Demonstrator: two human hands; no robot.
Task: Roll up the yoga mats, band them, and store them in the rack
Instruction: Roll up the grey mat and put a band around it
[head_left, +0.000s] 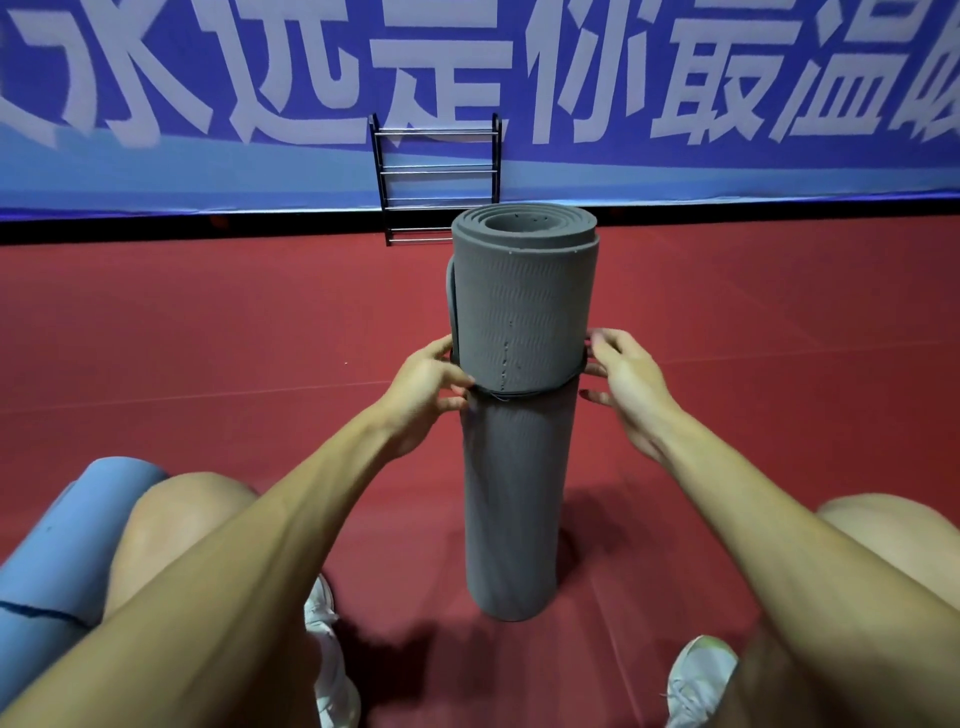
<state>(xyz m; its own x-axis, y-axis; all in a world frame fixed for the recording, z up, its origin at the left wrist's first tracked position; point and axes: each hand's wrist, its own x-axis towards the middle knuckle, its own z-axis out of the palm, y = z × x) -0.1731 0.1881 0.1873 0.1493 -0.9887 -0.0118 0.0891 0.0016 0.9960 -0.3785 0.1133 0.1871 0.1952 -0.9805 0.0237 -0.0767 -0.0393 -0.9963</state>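
Grey yoga mat (524, 312) rolled, stands upright on red floor (208, 338) between the person's knees, centre of view. Thin black band (519, 396) circles it about mid-height, roll looser above the band and tighter below. Left hand (421, 395) at the mat's left side, thumb and curled fingers pinch the band. Right hand (631, 389) at the mat's right side, bent fingertips hook the band there. Blue mat (57, 545) rolled, lies bottom left beside the left knee. Black rack (436, 171) with metal bars stands well behind the grey mat, against blue banner (727, 104)
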